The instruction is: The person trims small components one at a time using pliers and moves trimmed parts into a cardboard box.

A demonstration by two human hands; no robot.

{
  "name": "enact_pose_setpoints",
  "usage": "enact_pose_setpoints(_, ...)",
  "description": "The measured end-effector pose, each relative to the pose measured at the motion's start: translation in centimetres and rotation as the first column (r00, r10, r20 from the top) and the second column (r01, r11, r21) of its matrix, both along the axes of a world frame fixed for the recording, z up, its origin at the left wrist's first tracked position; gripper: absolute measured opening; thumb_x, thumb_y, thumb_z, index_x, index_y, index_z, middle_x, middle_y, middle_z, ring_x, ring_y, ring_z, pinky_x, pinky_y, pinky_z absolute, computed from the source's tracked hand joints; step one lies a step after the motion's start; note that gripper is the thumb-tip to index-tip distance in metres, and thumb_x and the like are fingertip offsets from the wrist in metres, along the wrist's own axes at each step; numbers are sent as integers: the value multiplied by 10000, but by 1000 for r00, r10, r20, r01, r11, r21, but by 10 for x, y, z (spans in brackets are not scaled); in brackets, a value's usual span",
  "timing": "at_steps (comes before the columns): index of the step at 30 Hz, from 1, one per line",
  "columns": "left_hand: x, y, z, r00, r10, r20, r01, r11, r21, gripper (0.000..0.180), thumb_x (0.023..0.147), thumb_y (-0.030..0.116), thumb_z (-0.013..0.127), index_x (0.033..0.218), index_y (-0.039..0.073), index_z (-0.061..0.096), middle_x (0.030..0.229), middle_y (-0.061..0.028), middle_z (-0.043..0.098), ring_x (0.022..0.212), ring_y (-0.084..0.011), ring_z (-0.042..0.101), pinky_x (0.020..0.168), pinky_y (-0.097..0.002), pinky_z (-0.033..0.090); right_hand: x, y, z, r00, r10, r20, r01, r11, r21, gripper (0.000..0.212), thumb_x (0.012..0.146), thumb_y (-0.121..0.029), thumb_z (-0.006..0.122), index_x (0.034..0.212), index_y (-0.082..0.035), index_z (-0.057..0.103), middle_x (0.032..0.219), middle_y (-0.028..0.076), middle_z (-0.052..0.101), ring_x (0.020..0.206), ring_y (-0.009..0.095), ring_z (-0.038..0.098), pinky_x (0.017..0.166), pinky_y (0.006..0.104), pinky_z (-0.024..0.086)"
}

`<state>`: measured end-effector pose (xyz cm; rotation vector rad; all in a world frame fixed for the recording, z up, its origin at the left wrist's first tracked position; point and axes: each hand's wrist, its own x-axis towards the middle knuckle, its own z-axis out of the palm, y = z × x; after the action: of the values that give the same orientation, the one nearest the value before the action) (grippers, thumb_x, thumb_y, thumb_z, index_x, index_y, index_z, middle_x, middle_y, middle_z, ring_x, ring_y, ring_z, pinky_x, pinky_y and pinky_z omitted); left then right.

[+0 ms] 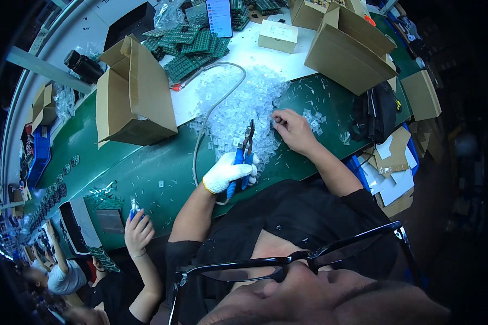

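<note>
My left hand (pixel 228 173), in a white work glove, is closed round the blue handles of a pair of pliers (pixel 248 146). Their dark jaws point away from me over a large heap of small clear plastic pieces (pixel 228 103). At the right edge of that heap is my bare right hand (pixel 291 129), its thumb and fingers drawn together. Whatever sits between those fingertips is too small to make out. A grey cable (pixel 203 132) curves over the heap and down beside the glove; whether it joins the pliers I cannot tell.
Open cardboard boxes stand left (pixel 135 97) and right (pixel 352 49) of the heap. Green circuit boards (pixel 192 43), a phone (pixel 219 19) and a small carton (pixel 277 36) lie behind. A black bag (pixel 375 114) sits right. At lower left, a co-worker's hand (pixel 139 234) holds a blue-handled tool.
</note>
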<state>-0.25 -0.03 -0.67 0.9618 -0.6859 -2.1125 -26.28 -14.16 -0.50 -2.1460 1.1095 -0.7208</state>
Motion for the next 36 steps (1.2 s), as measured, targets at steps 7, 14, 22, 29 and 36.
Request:
enact_pose_setpoints(7, 0, 0, 4, 1000, -17, 13, 17, 1000, -25, 536, 911, 286, 858, 1297, -21, 648, 1040, -107, 746, 917, -206, 742, 875, -381, 620, -4, 0, -1, 793, -256, 552, -268, 668, 694, 183, 993, -52, 770, 1171, -22, 742, 1018, 22, 698, 926, 118, 667, 798, 280, 544)
enact_pose_setpoints(14, 0, 3, 5, 997, -55, 56, 58, 997, -57, 602, 886, 345, 873, 1312, -11, 641, 1068, -91, 738, 965, -198, 735, 914, -379, 611, 20, 13, 18, 661, -369, 653, -428, 529, 732, 241, 1026, -56, 748, 1251, 16, 701, 1083, 75, 733, 961, 147, 707, 842, 291, 582)
enact_pose_setpoints(22, -3, 2, 10, 998, -23, 56, 27, 997, -67, 467, 945, 262, 837, 1288, -6, 667, 1016, -83, 746, 902, -180, 735, 857, -348, 601, 30, 18, 20, 727, -281, 626, -316, 672, 669, 218, 1032, -60, 743, 1226, 30, 703, 1011, 73, 724, 899, 141, 719, 789, 283, 604)
enact_pose_setpoints(29, -4, 3, 14, 997, -21, 81, 27, 997, -74, 490, 945, 267, 836, 1315, -6, 665, 1030, -85, 745, 930, -182, 735, 872, -347, 601, 31, 22, 20, 724, -280, 630, -287, 708, 645, 189, 1017, -67, 769, 1171, 31, 720, 992, 71, 724, 869, 134, 705, 763, 284, 597)
enact_pose_setpoints(36, -4, 4, 11, 994, -34, 104, 44, 994, -99, 517, 948, 294, 827, 1330, -11, 661, 1052, -91, 750, 945, -187, 737, 886, -355, 598, 31, 23, 27, 729, -266, 630, -293, 711, 639, 200, 999, -55, 784, 1166, 33, 720, 979, 71, 726, 852, 132, 707, 757, 282, 597)
